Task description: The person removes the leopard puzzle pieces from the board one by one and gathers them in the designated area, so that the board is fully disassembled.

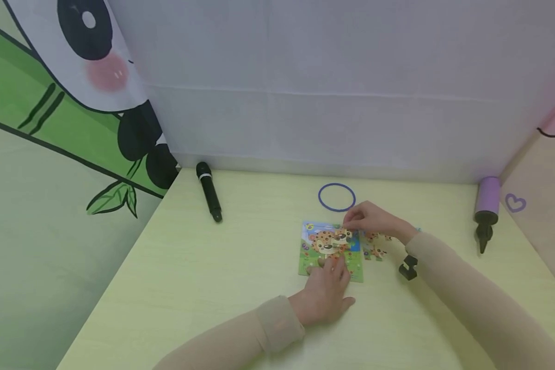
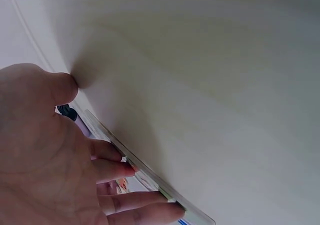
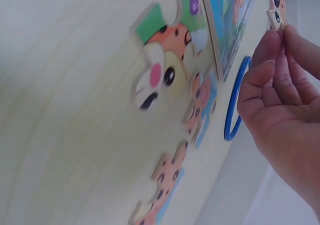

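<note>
A jigsaw board with a spotted cartoon animal lies flat on the pale yellow table. My left hand rests on its near edge, with straight fingers pressing the board's rim. My right hand is at the board's far right corner and pinches a small puzzle piece between thumb and fingertips. Several loose pieces lie just right of the board; in the right wrist view they include one with an eye and pink spot and a spotted one.
A blue ring lies just beyond the board and shows near my right hand as a ring. A black microphone lies at the back left. A purple pump stands at the right wall, a black clip under my right forearm.
</note>
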Demonstrator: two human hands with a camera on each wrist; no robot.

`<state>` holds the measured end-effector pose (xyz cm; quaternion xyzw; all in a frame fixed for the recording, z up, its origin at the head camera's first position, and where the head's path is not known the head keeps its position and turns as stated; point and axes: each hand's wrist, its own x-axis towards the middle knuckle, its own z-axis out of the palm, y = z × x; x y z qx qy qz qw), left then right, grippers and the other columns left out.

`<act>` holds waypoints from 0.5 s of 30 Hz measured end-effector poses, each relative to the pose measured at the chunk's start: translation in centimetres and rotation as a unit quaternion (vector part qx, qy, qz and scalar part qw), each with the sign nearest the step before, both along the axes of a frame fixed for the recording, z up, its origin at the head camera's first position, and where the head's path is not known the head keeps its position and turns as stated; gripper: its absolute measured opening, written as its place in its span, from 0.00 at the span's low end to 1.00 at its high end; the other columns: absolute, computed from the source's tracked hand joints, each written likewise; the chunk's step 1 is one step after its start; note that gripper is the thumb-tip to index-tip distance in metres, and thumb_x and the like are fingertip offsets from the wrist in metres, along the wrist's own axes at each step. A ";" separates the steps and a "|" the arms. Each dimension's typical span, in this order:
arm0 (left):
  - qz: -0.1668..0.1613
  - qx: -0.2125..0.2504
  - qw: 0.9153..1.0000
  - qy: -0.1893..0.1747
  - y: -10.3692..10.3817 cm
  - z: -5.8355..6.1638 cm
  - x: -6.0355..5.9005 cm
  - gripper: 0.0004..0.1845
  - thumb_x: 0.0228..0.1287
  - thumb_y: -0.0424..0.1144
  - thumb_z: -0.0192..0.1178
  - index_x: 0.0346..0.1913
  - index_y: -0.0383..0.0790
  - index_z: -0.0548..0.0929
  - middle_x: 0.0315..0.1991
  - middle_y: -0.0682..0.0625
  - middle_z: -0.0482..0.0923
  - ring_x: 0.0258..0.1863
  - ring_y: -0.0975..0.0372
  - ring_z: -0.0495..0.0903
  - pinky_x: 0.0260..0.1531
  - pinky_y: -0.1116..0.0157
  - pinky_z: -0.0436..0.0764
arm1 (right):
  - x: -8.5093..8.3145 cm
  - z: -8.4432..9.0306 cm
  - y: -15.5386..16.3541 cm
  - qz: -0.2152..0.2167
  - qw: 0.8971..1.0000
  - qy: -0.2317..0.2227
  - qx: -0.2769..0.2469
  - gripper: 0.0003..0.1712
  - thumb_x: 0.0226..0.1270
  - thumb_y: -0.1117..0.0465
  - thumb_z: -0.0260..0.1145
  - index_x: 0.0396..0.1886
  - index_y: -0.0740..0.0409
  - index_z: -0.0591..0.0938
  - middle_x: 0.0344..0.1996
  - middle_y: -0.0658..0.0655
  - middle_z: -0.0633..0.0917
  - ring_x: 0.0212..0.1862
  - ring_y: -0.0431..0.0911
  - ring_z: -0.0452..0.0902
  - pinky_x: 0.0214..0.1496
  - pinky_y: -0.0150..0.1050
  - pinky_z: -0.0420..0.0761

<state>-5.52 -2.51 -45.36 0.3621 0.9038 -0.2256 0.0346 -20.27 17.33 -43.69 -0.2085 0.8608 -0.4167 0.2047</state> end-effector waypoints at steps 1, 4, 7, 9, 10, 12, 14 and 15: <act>0.001 -0.001 1.000 -0.002 0.0 0.0 0.0 0.41 0.67 0.70 0.27 0.73 0.48 0.59 0.74 0.46 0.50 0.62 0.48 0.64 0.37 0.56 0.81 | 0.2 0.1 0.3 -0.002 1.000 0.000 0.001 0.10 0.68 0.58 0.64 0.38 0.61 0.84 0.31 0.55 0.84 0.33 0.55 0.77 0.30 0.46 0.78; 0.003 -0.001 1.000 -0.007 0.0 0.1 0.1 0.41 0.68 0.69 0.27 0.74 0.48 0.58 0.74 0.46 0.49 0.62 0.48 0.63 0.38 0.56 0.81 | 0.7 0.4 1.3 -0.001 1.000 0.000 0.000 0.10 0.68 0.59 0.64 0.39 0.63 0.83 0.32 0.56 0.84 0.32 0.58 0.77 0.31 0.47 0.79; 0.004 -0.003 1.000 -0.010 0.1 0.2 0.2 0.41 0.68 0.69 0.28 0.74 0.48 0.58 0.74 0.46 0.50 0.63 0.48 0.63 0.38 0.55 0.81 | 1.1 0.6 2.6 0.000 1.000 0.003 0.002 0.11 0.67 0.59 0.64 0.40 0.63 0.83 0.32 0.56 0.84 0.33 0.57 0.78 0.37 0.49 0.79; 0.006 -0.004 1.000 -0.011 0.2 0.2 0.2 0.40 0.67 0.70 0.28 0.74 0.48 0.58 0.74 0.47 0.50 0.62 0.48 0.63 0.38 0.55 0.81 | 1.4 0.7 3.4 -0.005 1.000 0.005 0.010 0.10 0.67 0.59 0.65 0.40 0.62 0.84 0.33 0.55 0.85 0.36 0.54 0.79 0.41 0.50 0.78; 0.006 -0.005 1.000 -0.010 0.2 0.2 0.2 0.40 0.67 0.70 0.28 0.74 0.48 0.58 0.74 0.47 0.50 0.62 0.48 0.64 0.38 0.55 0.81 | 1.5 0.7 3.8 -0.006 1.000 0.010 0.014 0.10 0.67 0.58 0.65 0.40 0.61 0.84 0.33 0.55 0.85 0.36 0.53 0.79 0.42 0.49 0.78; 0.008 -0.008 1.000 -0.008 0.2 0.3 0.2 0.41 0.67 0.70 0.28 0.74 0.49 0.58 0.74 0.47 0.50 0.62 0.48 0.64 0.38 0.55 0.81 | 1.7 0.8 4.5 -0.008 1.000 0.019 0.018 0.10 0.67 0.59 0.65 0.40 0.61 0.84 0.34 0.55 0.85 0.37 0.53 0.78 0.42 0.49 0.77; 0.011 -0.011 1.000 -0.007 0.2 0.4 0.2 0.41 0.67 0.70 0.28 0.73 0.49 0.58 0.74 0.47 0.50 0.62 0.48 0.64 0.39 0.55 0.81 | 1.9 0.9 5.2 -0.011 0.999 0.024 0.024 0.09 0.67 0.59 0.65 0.40 0.61 0.84 0.34 0.55 0.85 0.35 0.54 0.77 0.40 0.48 0.77; 0.011 -0.011 1.000 -0.008 0.2 0.5 0.2 0.41 0.67 0.70 0.28 0.74 0.49 0.58 0.74 0.46 0.49 0.62 0.48 0.64 0.39 0.55 0.81 | 2.0 1.0 5.5 -0.014 0.999 0.022 0.024 0.09 0.67 0.60 0.65 0.40 0.61 0.84 0.34 0.55 0.85 0.34 0.55 0.76 0.39 0.48 0.77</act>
